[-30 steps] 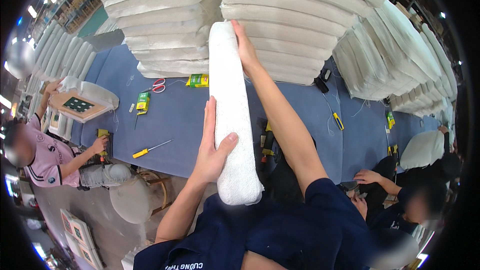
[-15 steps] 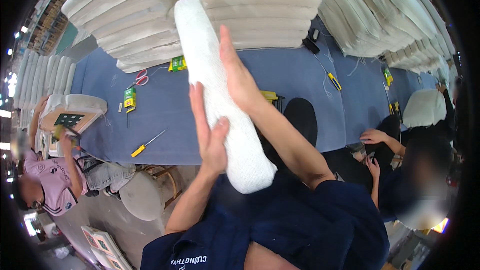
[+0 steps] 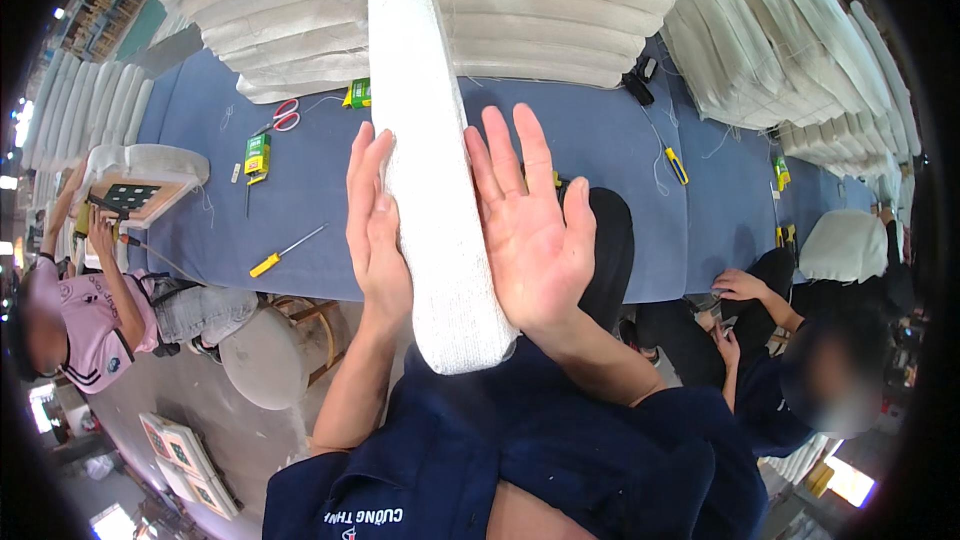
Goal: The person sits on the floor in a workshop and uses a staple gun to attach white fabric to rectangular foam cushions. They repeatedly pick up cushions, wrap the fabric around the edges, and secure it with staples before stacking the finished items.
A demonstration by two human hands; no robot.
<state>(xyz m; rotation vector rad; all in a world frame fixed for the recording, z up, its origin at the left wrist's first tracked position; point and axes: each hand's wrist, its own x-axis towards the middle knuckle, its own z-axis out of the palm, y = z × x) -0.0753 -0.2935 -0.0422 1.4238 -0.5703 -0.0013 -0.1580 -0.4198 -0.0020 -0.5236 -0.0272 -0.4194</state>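
A white fabric-covered seat cushion (image 3: 430, 170) stands on its edge in front of me, its long narrow side toward me. My left hand (image 3: 378, 240) bears on its left face, fingers long and thumb along the cover, steadying it. On the other side my right hand (image 3: 537, 240) is open, palm up and fingers spread, the palm's inner edge against the cushion's lower right. The cushion hides what lies behind it. Beyond it, tall stacks of similar cushions (image 3: 560, 10) rise from the blue-covered table (image 3: 300, 180).
On the table lie a yellow-handled screwdriver (image 3: 267, 265), red-handled scissors (image 3: 287, 116), a green-and-yellow packet (image 3: 257, 156) and another yellow-handled tool (image 3: 677, 166). A person in pink (image 3: 100, 320) works with a cushion at left; another person in dark clothes (image 3: 760, 390) sits at right. A round stool (image 3: 263, 358) stands below.
The cushion has turned more upright and edge-on. My right hand has dropped lower and rolled palm up with fingers spread. My left hand has slid left along the cushion's side.
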